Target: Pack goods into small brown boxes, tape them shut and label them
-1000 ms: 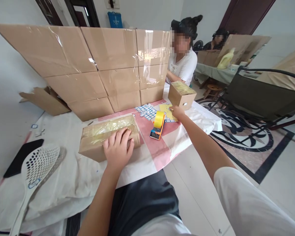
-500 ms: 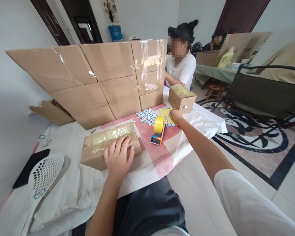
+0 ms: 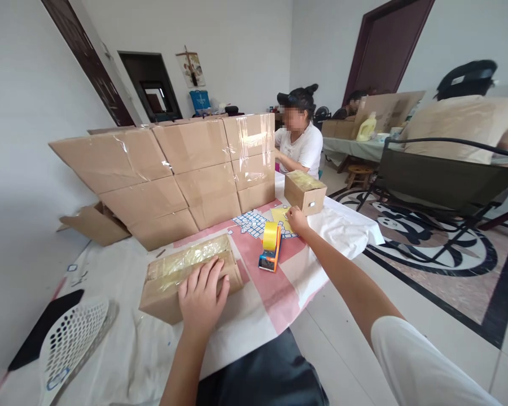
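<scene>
My left hand (image 3: pixel 202 293) lies on a taped cardboard box (image 3: pixel 161 296) near the table's front edge. Its fingers are stretched over the upper edge, so it is open, resting on the box rather than round it. Farther right, my right hand (image 3: pixel 297 221) is closed beside a smaller taped cardboard box (image 3: pixel 307 194), at the edge of a yellow printed patch on the tablecloth. The inside of that hand is hidden, so I cannot tell what is in it. Between my hands stands a tape dispenser (image 3: pixel 270 248), orange and blue, with a yellow roll.
A wall of stacked cardboard boxes (image 3: pixel 182 186) stands across the table's back. A white perforated scoop (image 3: pixel 74 338) lies at the left on the cloth (image 3: pixel 254 324). Across the table sits a person (image 3: pixel 300 141) in a white shirt. A dark chair (image 3: pixel 452 175) stands on the right.
The view has tilted upward, so the table sits lower in it and a person's back shows at the right. Both hands keep their places by the boxes.
</scene>
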Demonstrator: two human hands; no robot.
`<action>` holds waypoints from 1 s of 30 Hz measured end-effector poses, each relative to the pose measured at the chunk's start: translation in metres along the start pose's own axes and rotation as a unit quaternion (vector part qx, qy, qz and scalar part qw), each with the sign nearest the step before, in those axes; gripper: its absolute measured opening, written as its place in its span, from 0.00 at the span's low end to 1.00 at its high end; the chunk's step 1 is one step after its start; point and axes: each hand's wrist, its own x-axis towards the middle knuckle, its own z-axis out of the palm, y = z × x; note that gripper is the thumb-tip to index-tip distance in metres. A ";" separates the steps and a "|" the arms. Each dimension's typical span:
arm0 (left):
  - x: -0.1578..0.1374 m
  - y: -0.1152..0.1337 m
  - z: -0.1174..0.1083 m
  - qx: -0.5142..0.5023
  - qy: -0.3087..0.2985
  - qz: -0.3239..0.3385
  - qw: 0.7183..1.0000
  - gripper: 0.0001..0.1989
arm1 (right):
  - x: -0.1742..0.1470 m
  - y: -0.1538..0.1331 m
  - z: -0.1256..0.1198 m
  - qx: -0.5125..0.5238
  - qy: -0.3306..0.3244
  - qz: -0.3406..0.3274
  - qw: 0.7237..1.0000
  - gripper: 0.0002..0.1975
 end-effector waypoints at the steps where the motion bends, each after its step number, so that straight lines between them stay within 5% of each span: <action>1: 0.000 -0.004 -0.001 -0.002 -0.001 0.010 1.000 0.19 | -0.007 -0.004 -0.002 0.042 0.008 -0.008 0.999 0.12; 7: -0.014 -0.037 -0.014 -0.130 0.092 0.016 0.987 0.10 | -0.098 -0.036 0.004 0.292 0.012 -0.067 0.954 0.22; 11: -0.024 -0.049 -0.023 -0.217 0.100 -0.078 0.968 0.12 | -0.182 -0.064 0.030 0.496 -0.119 -0.105 0.854 0.20; 13: -0.028 -0.050 -0.026 -0.229 0.107 -0.120 0.960 0.15 | -0.212 -0.079 0.048 0.510 -0.192 -0.121 0.830 0.20; 21: -0.033 -0.051 -0.031 -0.214 0.103 -0.171 0.956 0.19 | -0.256 -0.106 0.105 0.461 -0.230 -0.181 0.838 0.15; 30: -0.036 -0.052 -0.031 -0.222 0.094 -0.174 0.955 0.18 | -0.253 -0.102 0.119 0.455 -0.219 -0.155 0.849 0.14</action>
